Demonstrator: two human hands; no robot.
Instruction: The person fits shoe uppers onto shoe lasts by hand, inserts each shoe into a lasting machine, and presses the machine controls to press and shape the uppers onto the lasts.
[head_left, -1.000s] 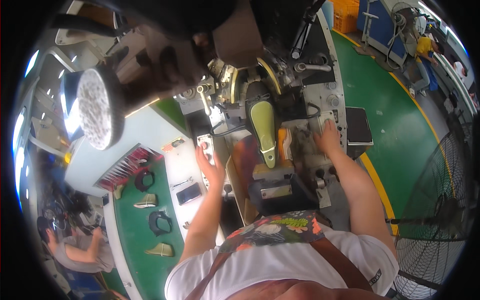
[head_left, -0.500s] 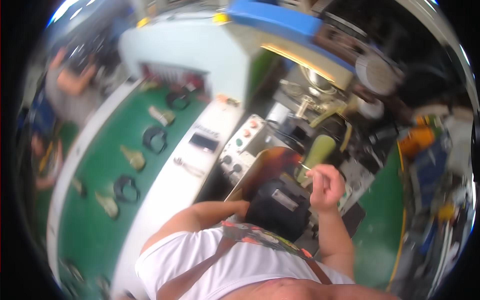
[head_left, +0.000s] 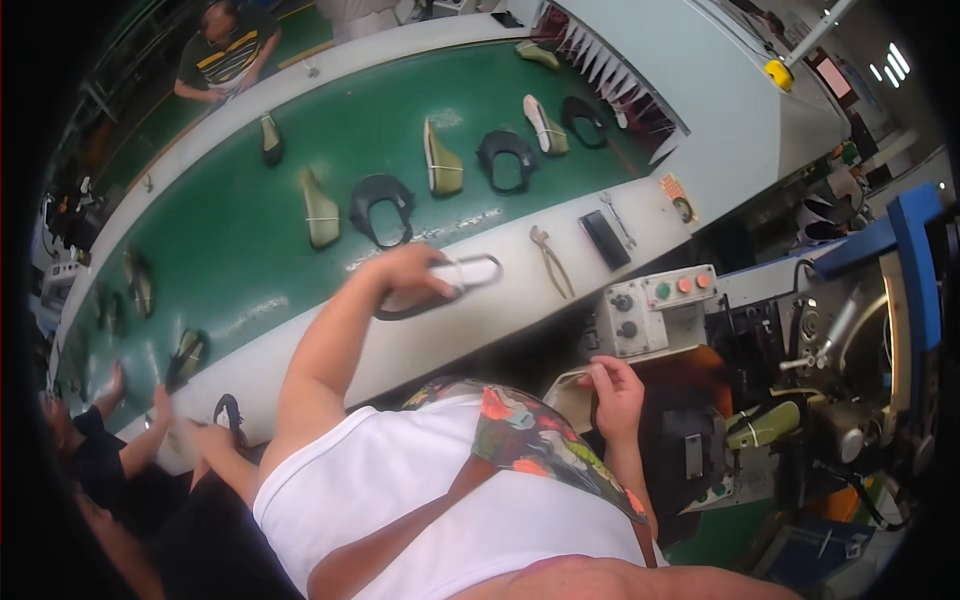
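The left hand (head_left: 412, 274) has been swung over the white counter (head_left: 440, 345), where the dark-rimmed shoe piece (head_left: 480, 272) gripped in its fingers is best held level, while whether the curled right hand (head_left: 617, 398) holds anything cannot be told.

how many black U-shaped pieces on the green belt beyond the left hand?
3: nearest piece, just beyond the left hand; middle piece; right piece, near the hanging strips. The strips may hide more.

Left hand (head_left: 412, 272) outstretched — right hand (head_left: 618, 402) close, half-curled
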